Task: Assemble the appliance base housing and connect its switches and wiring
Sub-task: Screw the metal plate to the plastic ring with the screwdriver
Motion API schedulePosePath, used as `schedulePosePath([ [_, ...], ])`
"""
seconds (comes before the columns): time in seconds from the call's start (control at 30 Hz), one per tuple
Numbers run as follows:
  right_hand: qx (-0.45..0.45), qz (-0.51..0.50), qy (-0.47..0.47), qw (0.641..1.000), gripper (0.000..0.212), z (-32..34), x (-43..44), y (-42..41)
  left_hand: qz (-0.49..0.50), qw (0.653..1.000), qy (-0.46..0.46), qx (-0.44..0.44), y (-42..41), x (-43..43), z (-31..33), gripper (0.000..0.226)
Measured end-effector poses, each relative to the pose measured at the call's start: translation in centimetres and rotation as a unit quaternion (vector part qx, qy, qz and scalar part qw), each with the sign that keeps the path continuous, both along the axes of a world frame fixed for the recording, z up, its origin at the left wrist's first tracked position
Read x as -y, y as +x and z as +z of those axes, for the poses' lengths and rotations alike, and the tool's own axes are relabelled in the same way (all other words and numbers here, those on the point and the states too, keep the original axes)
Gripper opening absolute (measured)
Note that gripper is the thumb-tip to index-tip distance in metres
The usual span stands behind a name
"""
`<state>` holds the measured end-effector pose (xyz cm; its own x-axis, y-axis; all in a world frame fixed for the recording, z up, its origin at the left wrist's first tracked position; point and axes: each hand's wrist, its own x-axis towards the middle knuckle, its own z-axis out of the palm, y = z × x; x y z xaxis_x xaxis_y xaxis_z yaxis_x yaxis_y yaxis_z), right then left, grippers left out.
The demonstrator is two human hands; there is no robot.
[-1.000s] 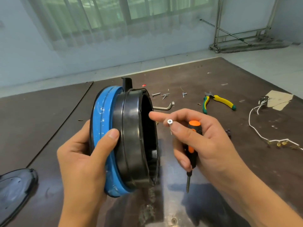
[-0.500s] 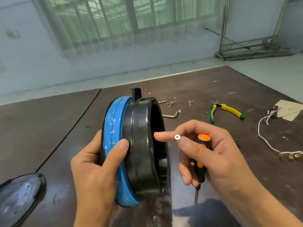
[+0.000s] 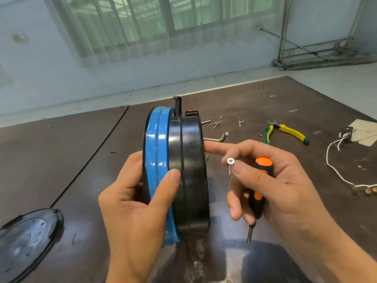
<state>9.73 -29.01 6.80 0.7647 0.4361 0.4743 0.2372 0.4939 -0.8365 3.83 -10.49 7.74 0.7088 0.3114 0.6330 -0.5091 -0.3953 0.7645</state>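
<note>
**Workpiece.** The base housing [image 3: 189, 170] is at the centre of the view, held on edge above the dark brown table [image 3: 61, 160]. It is a round black shell with a blue band on its left side. A black tab [image 3: 177, 105] projects from its top edge, with a small red part [image 3: 191, 110] just right of it. Whether the lower rim touches the table cannot be told.

**Left hand.** The left hand [image 3: 138, 201] grips the housing from the near left. The thumb lies across the blue band with its tip on the black shell. The fingers go behind the housing and are hidden.

**Right hand.** The right hand [image 3: 275, 180] is just right of the housing, closed round an orange-and-black screwdriver [image 3: 261, 180]. The handle sits in the curled fingers and the blade points down toward the table. A silver screw [image 3: 231, 162] is pinched at the thumb tip, head toward the camera. The index finger is stretched out to the left, its tip at the housing's right rim.

**Surroundings.**
- Several loose screws [image 3: 216, 123] lie on the table beyond the housing.
- A bent metal key [image 3: 214, 138] lies near them, partly hidden by the housing.
- Yellow-and-green pliers [image 3: 285, 132] lie further right.
- A white wire [image 3: 330, 160] loops along the right edge of the table, running to a small part beside a piece of cardboard [image 3: 365, 131].
- A glossy black oval cover [image 3: 26, 242] rests at the near left corner, well apart from the hands.
</note>
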Motion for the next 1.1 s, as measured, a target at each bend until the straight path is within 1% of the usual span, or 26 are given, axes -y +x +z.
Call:
schedulePosePath([
  [0.1, -0.028, 0.001, -0.001, 1.000, 0.010, 0.0, 0.2, 0.3, 0.024, 0.997, 0.076, 0.013, -0.3, 0.1, 0.4, 0.018],
  [0.17, -0.082, 0.009, -0.018, 0.996, 0.014, 0.0, 0.4, 0.7, 0.032, 0.991, 0.129, 0.017, -0.4, 0.3, 0.5, 0.016],
  [0.23, -0.131, 0.027, -0.038, 0.990, 0.013, -0.3, 0.6, 1.0, 0.040, 0.981, 0.189, 0.016, -0.3, 0.6, 0.6, 0.014],
  [0.33, -0.145, 0.025, -0.107, 0.983, 0.013, -1.2, 0.9, 2.0, 0.006, 0.967, 0.254, -0.003, 0.0, 0.9, 0.3, 0.008],
  [0.4, -0.160, 0.020, -0.165, 0.973, 0.012, -2.0, 1.3, 2.9, -0.030, 0.952, 0.301, -0.033, 0.2, 1.0, -0.2, 0.008],
  [0.57, -0.183, 0.008, -0.301, 0.936, 0.011, -3.7, 3.8, 4.9, -0.088, 0.902, 0.402, -0.130, 1.0, 1.6, -2.4, 0.012],
  [0.67, -0.179, -0.036, -0.368, 0.912, 0.014, -4.2, 4.9, 5.6, -0.109, 0.868, 0.453, -0.169, 1.2, 2.8, -3.6, 0.011],
  [0.73, -0.172, -0.061, -0.419, 0.889, 0.010, -4.4, 5.4, 5.9, -0.122, 0.842, 0.486, -0.199, 1.3, 3.6, -4.3, 0.007],
  [0.77, -0.167, -0.073, -0.451, 0.874, 0.009, -4.5, 5.7, 6.0, -0.127, 0.831, 0.496, -0.217, 1.4, 4.0, -4.6, 0.013],
  [0.8, -0.160, -0.081, -0.481, 0.858, 0.009, -4.5, 6.0, 6.1, -0.129, 0.826, 0.497, -0.232, 1.5, 4.2, -5.1, 0.015],
  [0.83, -0.155, -0.087, -0.501, 0.847, 0.009, -4.6, 6.3, 6.2, -0.125, 0.825, 0.495, -0.243, 1.5, 4.4, -5.3, 0.013],
  [0.87, -0.152, -0.091, -0.507, 0.843, 0.010, -4.5, 6.5, 6.1, -0.118, 0.826, 0.492, -0.247, 1.6, 4.5, -5.6, 0.009],
  [0.93, -0.146, -0.098, -0.485, 0.856, 0.009, -4.2, 6.8, 5.9, -0.106, 0.834, 0.473, -0.262, 1.7, 4.3, -6.0, 0.026],
  [1.03, -0.137, -0.094, -0.390, 0.906, 0.013, -3.7, 6.4, 5.3, -0.090, 0.845, 0.454, -0.268, 1.7, 4.1, -6.2, 0.052],
  [1.1, -0.120, -0.096, -0.350, 0.924, 0.019, -3.5, 5.9, 4.9, -0.071, 0.846, 0.458, -0.263, 1.7, 4.1, -6.4, 0.070],
])
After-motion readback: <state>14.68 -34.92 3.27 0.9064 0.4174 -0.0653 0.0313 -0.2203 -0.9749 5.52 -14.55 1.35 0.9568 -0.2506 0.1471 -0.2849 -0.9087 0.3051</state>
